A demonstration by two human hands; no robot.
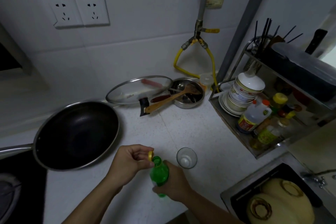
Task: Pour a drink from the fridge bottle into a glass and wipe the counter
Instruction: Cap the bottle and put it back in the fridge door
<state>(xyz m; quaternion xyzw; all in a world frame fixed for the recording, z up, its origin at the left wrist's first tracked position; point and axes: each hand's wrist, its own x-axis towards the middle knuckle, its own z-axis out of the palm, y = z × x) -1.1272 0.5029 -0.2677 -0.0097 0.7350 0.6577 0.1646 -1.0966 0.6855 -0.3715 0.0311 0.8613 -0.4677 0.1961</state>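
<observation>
A green plastic bottle (158, 173) stands upright on the white speckled counter (181, 129) near its front edge, its mouth uncovered. My right hand (175, 183) grips the bottle's body from the right. My left hand (130, 162) pinches the yellow cap (150, 156) just left of the bottle mouth, clear of the neck. A short clear glass (186, 157) stands on the counter just right of the bottle; it looks empty.
A black wok (76, 134) sits to the left, partly over the stove. A glass lid (139, 89) and a steel bowl with a wooden spatula (188, 92) lie at the back. A rack with bowls and sauce bottles (254, 114) stands right. The sink (272, 198) holds dishes.
</observation>
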